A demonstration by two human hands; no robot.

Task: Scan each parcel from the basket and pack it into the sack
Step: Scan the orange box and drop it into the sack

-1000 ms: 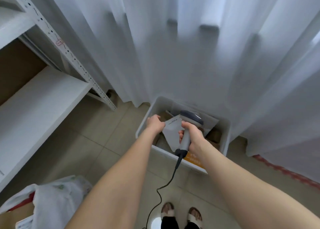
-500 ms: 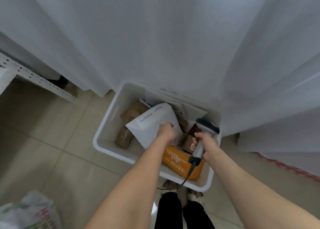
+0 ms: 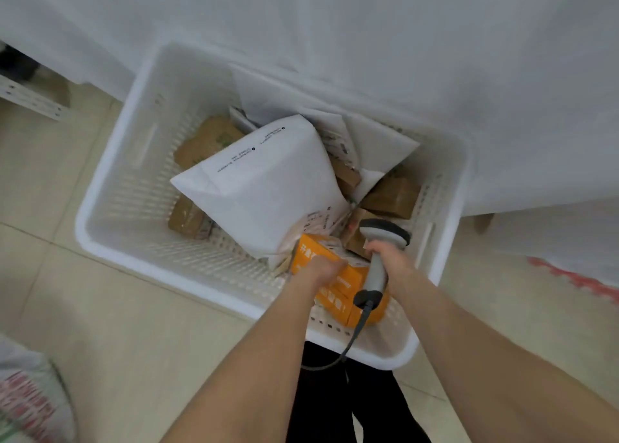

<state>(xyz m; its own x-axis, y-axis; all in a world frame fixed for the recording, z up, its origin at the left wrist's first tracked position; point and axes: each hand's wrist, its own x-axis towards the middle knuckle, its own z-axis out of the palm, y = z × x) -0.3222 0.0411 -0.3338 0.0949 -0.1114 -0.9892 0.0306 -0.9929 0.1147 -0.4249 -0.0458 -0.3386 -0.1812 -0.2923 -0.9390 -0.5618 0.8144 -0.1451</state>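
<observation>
Directly below the camera, a white plastic basket (image 3: pixel 110 208) sits on a pale tiled floor (image 3: pixel 134 342), pushed up against a white curtain (image 3: pixel 368 41). It holds a jumble of parcels: a large white mailing bag (image 3: pixel 268 188) lies tilted across the middle, with several brown cardboard boxes (image 3: pixel 207 138) around and under it, and an orange box (image 3: pixel 338 285) rests against the near wall. The left hand (image 3: pixel 321 268) reaches into the basket with its fingers curled over the top edge of the orange box, gripping it. Just beside it, the right hand (image 3: pixel 392 258) is wrapped around the handle of a grey scanner (image 3: pixel 385 233), whose head points down into the basket; its dark cable (image 3: pixel 351 339) trails back toward the person's legs. The sack (image 3: pixel 30 402), white with red print, lies on the floor at the lower left, well apart from the basket.
</observation>
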